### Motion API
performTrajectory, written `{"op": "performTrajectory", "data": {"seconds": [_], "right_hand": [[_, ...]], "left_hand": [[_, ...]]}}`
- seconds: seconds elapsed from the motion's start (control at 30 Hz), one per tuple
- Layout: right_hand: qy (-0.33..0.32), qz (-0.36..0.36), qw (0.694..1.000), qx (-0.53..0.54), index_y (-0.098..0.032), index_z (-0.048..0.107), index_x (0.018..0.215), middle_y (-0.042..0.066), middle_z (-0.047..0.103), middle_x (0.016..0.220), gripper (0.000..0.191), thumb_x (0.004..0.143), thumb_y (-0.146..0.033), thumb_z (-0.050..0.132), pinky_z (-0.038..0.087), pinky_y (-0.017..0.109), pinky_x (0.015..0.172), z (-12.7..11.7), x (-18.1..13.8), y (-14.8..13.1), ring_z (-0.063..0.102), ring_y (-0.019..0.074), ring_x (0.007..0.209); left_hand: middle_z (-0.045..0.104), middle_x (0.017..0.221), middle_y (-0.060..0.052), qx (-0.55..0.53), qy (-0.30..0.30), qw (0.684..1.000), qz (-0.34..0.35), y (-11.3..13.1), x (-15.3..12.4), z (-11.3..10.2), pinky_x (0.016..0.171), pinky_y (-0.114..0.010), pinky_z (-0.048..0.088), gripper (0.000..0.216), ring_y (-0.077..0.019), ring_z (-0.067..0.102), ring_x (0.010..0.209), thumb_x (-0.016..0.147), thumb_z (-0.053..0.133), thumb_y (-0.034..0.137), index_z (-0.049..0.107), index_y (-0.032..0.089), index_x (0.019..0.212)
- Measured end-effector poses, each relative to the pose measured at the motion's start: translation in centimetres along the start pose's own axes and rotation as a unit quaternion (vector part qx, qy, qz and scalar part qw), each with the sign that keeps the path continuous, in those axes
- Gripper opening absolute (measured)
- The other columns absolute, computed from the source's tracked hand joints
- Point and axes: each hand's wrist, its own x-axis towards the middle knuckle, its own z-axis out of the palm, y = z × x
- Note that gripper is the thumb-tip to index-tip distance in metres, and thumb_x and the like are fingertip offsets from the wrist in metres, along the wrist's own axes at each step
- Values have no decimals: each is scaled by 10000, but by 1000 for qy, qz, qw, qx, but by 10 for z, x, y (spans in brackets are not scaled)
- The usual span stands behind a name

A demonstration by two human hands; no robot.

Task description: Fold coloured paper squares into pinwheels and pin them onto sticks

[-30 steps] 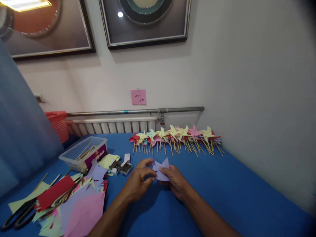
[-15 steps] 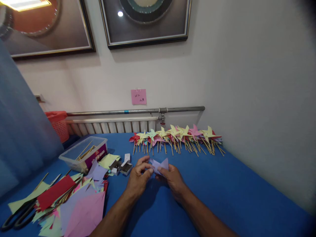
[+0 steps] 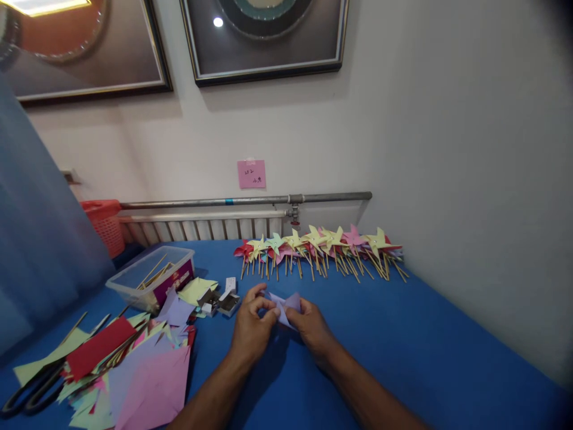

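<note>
Between my two hands is a purple paper pinwheel (image 3: 285, 303), its corners partly folded in, held above the blue tabletop. My left hand (image 3: 254, 319) pinches its left side between thumb and fingers. On the right side, my right hand (image 3: 313, 328) grips the paper with the thumb on top; the fingers beneath are mostly hidden. Left of my hands sit small open boxes (image 3: 229, 303) with tiny metal pieces in them. Beyond my hands lies a row of finished pinwheels (image 3: 314, 237) in yellow, pink, green and red on thin sticks.
At left, a heap of coloured paper sheets (image 3: 154, 382) lies beside black-handled scissors (image 3: 38, 394). Behind it stands a clear plastic box (image 3: 134, 295) holding sticks. A red basket (image 3: 105, 230) is at the back left. A radiator pipe (image 3: 201, 203) runs along the wall.
The purple paper has tilted and dropped slightly, its right corner now folded lower. My left hand has shifted a little left, and my right thumb presses farther over the paper.
</note>
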Motion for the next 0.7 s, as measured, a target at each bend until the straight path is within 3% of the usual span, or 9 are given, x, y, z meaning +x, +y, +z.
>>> {"op": "performTrajectory", "data": {"seconds": [0.23,0.7], "right_hand": [[-9,-3,1000,-24,-175,682,794,-28,629,654,237,683,-374,747,386,234,561,-3,4,9,512,128,573],[4,-13,1000,-28,-187,635,740,-40,577,632,298,652,-433,780,381,233,564,-2,4,7,484,125,582]], "left_hand": [[595,1390,-106,49,16,998,32,-2,-1,-1,1157,-509,340,118,-293,551,1279,766,678,183,680,186,648],[638,1324,-98,106,33,992,66,-1,-3,-3,1119,-515,379,122,-295,566,1250,773,668,172,661,199,655]]}}
